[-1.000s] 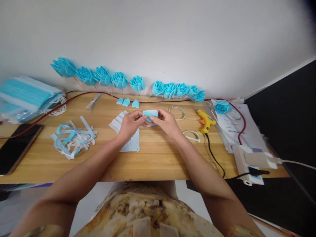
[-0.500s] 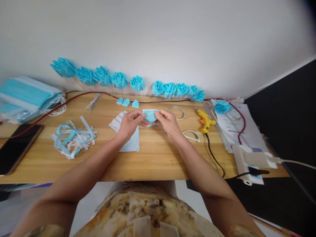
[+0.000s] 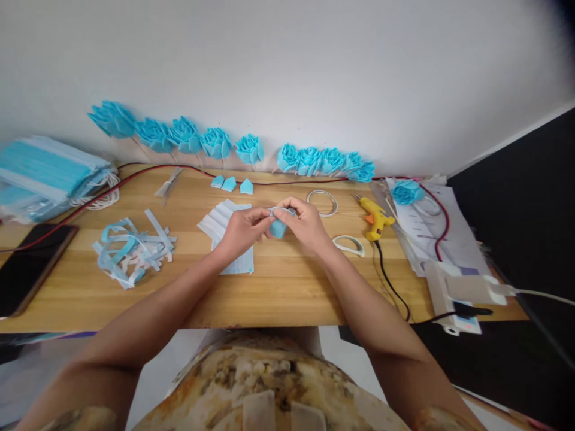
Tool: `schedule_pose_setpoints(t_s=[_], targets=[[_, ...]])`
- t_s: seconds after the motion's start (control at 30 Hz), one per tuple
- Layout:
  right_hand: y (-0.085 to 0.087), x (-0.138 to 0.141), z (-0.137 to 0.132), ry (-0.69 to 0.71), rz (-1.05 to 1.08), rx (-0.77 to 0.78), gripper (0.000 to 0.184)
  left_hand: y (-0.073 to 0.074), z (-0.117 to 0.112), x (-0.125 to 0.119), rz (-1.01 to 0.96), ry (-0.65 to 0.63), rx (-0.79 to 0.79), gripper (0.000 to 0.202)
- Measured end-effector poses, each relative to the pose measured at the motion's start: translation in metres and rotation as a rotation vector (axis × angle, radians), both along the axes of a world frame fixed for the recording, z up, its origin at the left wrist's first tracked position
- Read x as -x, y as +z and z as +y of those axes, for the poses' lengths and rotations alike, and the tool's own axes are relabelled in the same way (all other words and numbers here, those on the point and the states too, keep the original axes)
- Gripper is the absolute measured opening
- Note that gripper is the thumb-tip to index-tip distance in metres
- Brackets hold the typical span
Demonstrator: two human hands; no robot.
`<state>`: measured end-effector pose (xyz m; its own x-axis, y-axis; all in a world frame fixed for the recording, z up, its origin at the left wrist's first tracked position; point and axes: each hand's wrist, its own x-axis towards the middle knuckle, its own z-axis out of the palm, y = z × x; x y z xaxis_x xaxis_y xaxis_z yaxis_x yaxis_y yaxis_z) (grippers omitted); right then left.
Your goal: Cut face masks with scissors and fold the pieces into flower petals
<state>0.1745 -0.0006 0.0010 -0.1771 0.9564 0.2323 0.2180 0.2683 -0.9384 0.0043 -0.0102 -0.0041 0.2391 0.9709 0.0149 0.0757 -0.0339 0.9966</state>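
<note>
Hands (image 3: 242,230) (image 3: 306,222) tight on blue piece (image 3: 277,228)

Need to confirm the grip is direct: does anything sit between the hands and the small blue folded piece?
Nothing visible does. The left hand and right hand both pinch the blue folded piece directly with bare fingertips.
</note>
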Motion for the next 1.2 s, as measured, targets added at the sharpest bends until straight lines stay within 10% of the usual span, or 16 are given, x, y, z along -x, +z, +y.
schedule_pose_setpoints(t_s=[1.1,1.2], targets=[[0.0,0.004,-0.005,0.001,-0.246,-0.197,0.011,-0.005,0.011,0.004,0.154,-0.007,-0.22,0.014],[0.001,0.0,-0.003,0.003,-0.166,-0.09,0.034,-0.008,0.012,0.006,0.06,0.038,-0.142,0.018]])
